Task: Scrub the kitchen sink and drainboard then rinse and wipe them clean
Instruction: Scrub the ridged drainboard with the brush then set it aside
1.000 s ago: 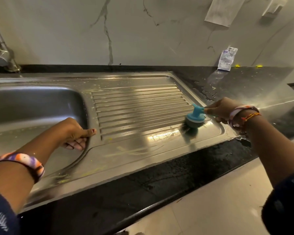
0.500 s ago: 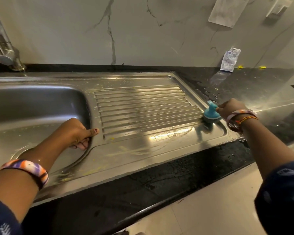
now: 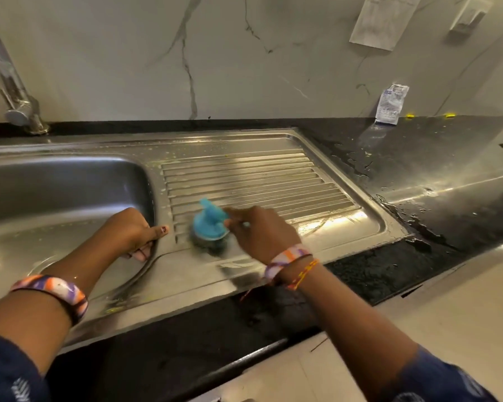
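Observation:
A steel sink bowl (image 3: 55, 187) fills the left of the view, with its ribbed drainboard (image 3: 273, 181) to the right. My right hand (image 3: 262, 232) grips the blue handle of a scrubber (image 3: 211, 224), whose dark steel-wool pad presses on the drainboard's near left corner. My left hand (image 3: 131, 230) rests on the rim between bowl and drainboard, thumb pointing right on the steel and fingers curled over the edge into the bowl. Yellowish soap streaks show on the steel.
A chrome tap (image 3: 15, 91) stands at the back left. The black counter (image 3: 418, 169) right of the drainboard is wet with puddles. A small white sachet (image 3: 391, 104) leans on the marble wall. The counter's front edge runs along the bottom, with pale floor below.
My right hand has swept the scrubber from the drainboard's far right end to its near left corner, close to my left hand. The left hand has stayed on the rim.

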Motion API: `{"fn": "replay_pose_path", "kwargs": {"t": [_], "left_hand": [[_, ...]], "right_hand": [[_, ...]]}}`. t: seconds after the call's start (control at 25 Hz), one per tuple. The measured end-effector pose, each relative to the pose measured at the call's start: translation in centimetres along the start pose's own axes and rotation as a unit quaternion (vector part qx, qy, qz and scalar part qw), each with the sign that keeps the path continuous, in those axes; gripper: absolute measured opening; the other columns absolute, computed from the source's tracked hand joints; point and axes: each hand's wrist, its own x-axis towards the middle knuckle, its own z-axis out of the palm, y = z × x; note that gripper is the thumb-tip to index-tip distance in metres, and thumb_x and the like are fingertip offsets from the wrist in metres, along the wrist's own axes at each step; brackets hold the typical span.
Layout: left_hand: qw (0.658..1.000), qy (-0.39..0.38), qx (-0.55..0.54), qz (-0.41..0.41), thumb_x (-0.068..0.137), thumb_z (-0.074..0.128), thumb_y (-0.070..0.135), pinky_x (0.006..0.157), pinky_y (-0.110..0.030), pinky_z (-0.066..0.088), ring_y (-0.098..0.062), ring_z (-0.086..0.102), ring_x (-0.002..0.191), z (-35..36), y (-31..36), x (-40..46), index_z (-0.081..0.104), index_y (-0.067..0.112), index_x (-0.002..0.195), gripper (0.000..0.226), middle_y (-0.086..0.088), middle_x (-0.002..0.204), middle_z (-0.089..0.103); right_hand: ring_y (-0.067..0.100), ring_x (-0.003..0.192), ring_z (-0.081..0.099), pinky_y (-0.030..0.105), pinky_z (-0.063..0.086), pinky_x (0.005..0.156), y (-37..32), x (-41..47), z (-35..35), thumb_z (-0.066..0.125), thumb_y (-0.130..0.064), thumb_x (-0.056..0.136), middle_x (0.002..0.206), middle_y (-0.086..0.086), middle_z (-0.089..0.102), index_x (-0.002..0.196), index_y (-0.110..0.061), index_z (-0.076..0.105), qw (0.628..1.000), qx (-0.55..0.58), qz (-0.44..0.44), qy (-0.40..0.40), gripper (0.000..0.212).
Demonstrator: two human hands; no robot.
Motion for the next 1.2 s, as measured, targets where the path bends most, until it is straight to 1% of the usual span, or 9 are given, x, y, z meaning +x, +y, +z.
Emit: {"fn": "replay_pose_path", "kwargs": {"t": [0.16, 0.24, 0.32, 0.44, 0.6, 0.76, 0.92, 1.08, 1.2], "left_hand": [[1.0, -0.002, 0.022, 0.016, 0.093, 0.055, 0.034, 0.05, -0.02, 0.041, -0.007, 0.052, 0.025, -0.1, 0.4, -0.3, 0.055, 0.002, 0.056, 0.048, 0.0, 0.03, 0.053], [0.999, -0.004, 0.028, 0.015, 0.093, 0.053, 0.034, 0.05, -0.02, 0.041, -0.005, 0.05, 0.023, 0.0, 0.5, -0.4, 0.054, 0.002, 0.055, 0.049, 0.001, 0.028, 0.051], [0.999, -0.006, 0.03, 0.012, 0.094, 0.053, 0.034, 0.05, -0.02, 0.041, -0.005, 0.049, 0.023, 0.1, 0.6, -0.5, 0.054, 0.002, 0.055, 0.05, 0.002, 0.028, 0.05], [1.0, -0.009, 0.025, 0.004, 0.093, 0.054, 0.035, 0.051, -0.02, 0.041, -0.007, 0.052, 0.027, -0.1, 0.6, -0.6, 0.055, 0.002, 0.057, 0.049, 0.001, 0.029, 0.052], [0.999, -0.02, -0.009, -0.028, 0.093, 0.053, 0.035, 0.053, -0.02, 0.04, -0.015, 0.057, 0.044, -0.1, 0.6, -0.3, 0.054, 0.003, 0.061, 0.045, 0.0, 0.031, 0.054], [0.999, -0.01, -0.011, -0.034, 0.093, 0.054, 0.013, 0.05, -0.019, 0.039, -0.012, 0.057, 0.032, -0.3, 0.2, -0.1, 0.056, 0.001, 0.067, 0.03, -0.003, 0.035, 0.057], [1.0, 0.007, -0.009, -0.024, 0.093, 0.056, 0.033, 0.051, -0.021, 0.042, -0.019, 0.059, 0.046, 0.2, 0.4, 0.0, 0.057, 0.001, 0.064, 0.042, -0.002, 0.033, 0.056], [0.999, 0.014, 0.024, 0.021, 0.092, 0.056, 0.033, 0.046, -0.021, 0.041, -0.007, 0.053, 0.028, 0.3, -0.2, 0.1, 0.059, 0.002, 0.057, 0.047, 0.001, 0.03, 0.053], [0.998, 0.016, 0.042, 0.033, 0.092, 0.056, 0.032, 0.045, -0.021, 0.04, -0.004, 0.049, 0.024, 0.3, -0.5, -0.1, 0.059, 0.002, 0.055, 0.047, 0.002, 0.029, 0.052]], "right_hand": [[0.032, 0.11, 0.058, 0.033, 0.044, 0.09, 10.3, 1.4, -6.4, 0.047, -0.023, 0.097, 0.119, 0.019, 0.063, 0.126, -0.01, 0.058, 0.984, -0.05, 0.169, 0.042, 0.034], [0.033, 0.108, 0.057, 0.035, 0.044, 0.091, 14.9, 1.0, -9.4, 0.046, -0.022, 0.098, 0.121, 0.021, 0.061, 0.127, -0.005, 0.057, 0.958, -0.065, 0.269, 0.079, 0.035], [0.033, 0.106, 0.057, 0.036, 0.044, 0.091, 16.8, 1.0, -10.7, 0.047, -0.022, 0.097, 0.121, 0.019, 0.062, 0.126, -0.005, 0.057, 0.941, -0.051, 0.317, 0.109, 0.035], [0.033, 0.106, 0.057, 0.035, 0.044, 0.089, 13.6, 1.2, -8.8, 0.049, -0.021, 0.096, 0.117, 0.021, 0.062, 0.124, -0.004, 0.059, 0.956, -0.044, 0.274, 0.092, 0.034], [0.032, 0.108, 0.061, 0.036, 0.049, 0.09, 2.4, 0.6, -1.2, 0.052, -0.025, 0.094, 0.112, 0.018, 0.067, 0.118, -0.013, 0.065, 0.995, 0.05, 0.079, 0.028, 0.03], [0.029, 0.109, 0.06, 0.035, 0.047, 0.088, -5.0, 0.4, 2.7, 0.048, -0.032, 0.094, 0.116, 0.009, 0.066, 0.124, -0.026, 0.06, 0.998, 0.054, -0.029, -0.022, 0.032], [0.027, 0.111, 0.06, 0.03, 0.045, 0.088, 3.0, 1.1, -1.8, 0.051, -0.026, 0.095, 0.118, 0.013, 0.066, 0.122, -0.015, 0.063, 0.999, 0.044, 0.028, -0.006, 0.032], [0.024, 0.086, 0.053, 0.032, 0.041, 0.077, 14.4, 1.1, -9.4, 0.049, -0.023, 0.096, 0.113, 0.021, 0.064, 0.124, -0.005, 0.06, 0.972, -0.03, 0.224, 0.067, 0.035], [0.025, 0.086, 0.05, 0.034, 0.041, 0.077, 16.8, 1.8, -11.3, 0.05, -0.026, 0.096, 0.113, 0.02, 0.063, 0.124, -0.004, 0.059, 0.95, -0.006, 0.3, 0.087, 0.037]]}}
